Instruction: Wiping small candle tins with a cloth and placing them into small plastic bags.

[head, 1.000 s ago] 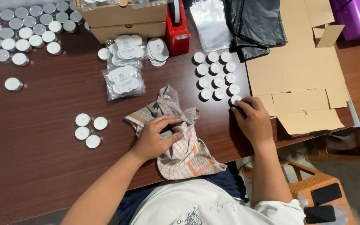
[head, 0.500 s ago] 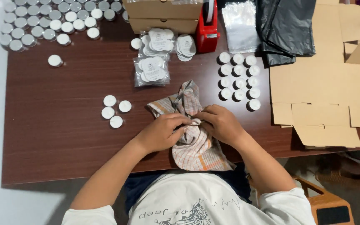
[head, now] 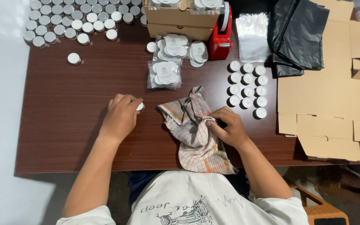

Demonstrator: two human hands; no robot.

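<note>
A small white-lidded jar (head: 139,106) is pinched in the left hand (head: 121,116) at frame centre and the checked cloth (head: 196,129) is clutched by the right hand (head: 229,127), while a tidy block of white-lidded jars (head: 248,89) is already set right of centre and many grey jars (head: 69,23) are left at the upper left of the tabletop (head: 76,137).

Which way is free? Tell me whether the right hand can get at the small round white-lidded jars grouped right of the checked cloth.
Probably yes. The right hand rests on the checked cloth, and bare table lies between it and the small round white-lidded jars, the nearest close by.
</note>
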